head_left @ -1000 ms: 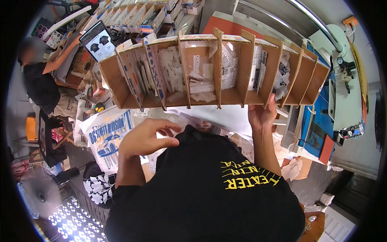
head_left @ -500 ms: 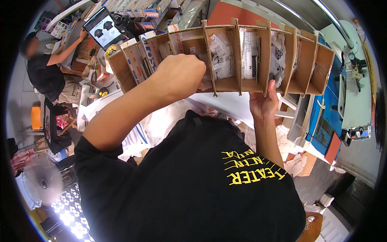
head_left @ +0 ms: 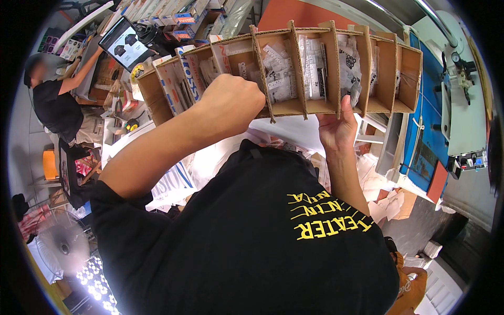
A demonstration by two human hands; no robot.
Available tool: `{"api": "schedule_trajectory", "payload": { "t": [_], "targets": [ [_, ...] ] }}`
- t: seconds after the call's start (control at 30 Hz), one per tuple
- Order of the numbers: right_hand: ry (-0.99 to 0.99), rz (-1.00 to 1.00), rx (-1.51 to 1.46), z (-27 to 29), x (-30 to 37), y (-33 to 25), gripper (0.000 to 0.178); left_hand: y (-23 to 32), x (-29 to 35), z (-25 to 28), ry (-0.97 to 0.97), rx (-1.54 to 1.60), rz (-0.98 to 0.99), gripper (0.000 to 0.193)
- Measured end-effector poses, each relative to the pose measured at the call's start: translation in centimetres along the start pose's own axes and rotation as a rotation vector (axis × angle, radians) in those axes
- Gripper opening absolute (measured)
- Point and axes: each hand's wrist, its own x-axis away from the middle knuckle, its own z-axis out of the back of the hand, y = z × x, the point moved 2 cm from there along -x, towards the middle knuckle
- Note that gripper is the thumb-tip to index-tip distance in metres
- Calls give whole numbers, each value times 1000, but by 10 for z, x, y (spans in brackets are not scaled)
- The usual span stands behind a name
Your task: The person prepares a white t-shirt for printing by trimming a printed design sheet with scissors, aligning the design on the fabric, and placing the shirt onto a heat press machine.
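A long cardboard divider box (head_left: 310, 108) is held up in front of me, its compartments facing me. Small clear packets of printed labels (head_left: 280, 73) and a stack of white label strips (head_left: 314, 68) fill the middle compartments. My left hand (head_left: 228, 101) is closed at the near side, left of the middle; its fingertips are hidden, so what they grip cannot be seen. From below, my right hand (head_left: 337, 126) supports the near edge, thumb up against the cardboard beside a small clear packet (head_left: 355, 94).
At the far left a person (head_left: 55, 100) in black reaches toward a tablet-like screen (head_left: 126, 44). A black bottle (head_left: 152, 37) stands beside it. A blue-topped machine (head_left: 428, 115) is on the right, and a fan (head_left: 63, 244) at lower left.
The box and both hands sit slightly further left and higher in view, with more of the packets showing. My left hand stays closed at about the same compartment.
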Motion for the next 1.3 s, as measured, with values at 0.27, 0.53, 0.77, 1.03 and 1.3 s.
{"api": "schedule_trajectory", "payload": {
  "t": [0.27, 0.53, 0.77, 1.03, 1.3],
  "targets": [
    [-14, -13, 7, -3, 3, 0, 44, -24, -12, -13, 367, -201, 9, 10],
    [-35, -10, -22, -3, -1, -3, 44, -33, -10, 3, 518, -240, 103, 9],
    [-23, -46, -71, -9, 4, -8, 36, -36, 12, 18, 495, 108, -25, 29],
    [-54, -79, -52, -4, 5, -4, 28, -32, 1, -9, 477, -101, 77, 17],
    [-4, -66, -62, 1, 7, -8, 27, -36, 15, -11, 271, 97, -104, 12]
  ]
}}
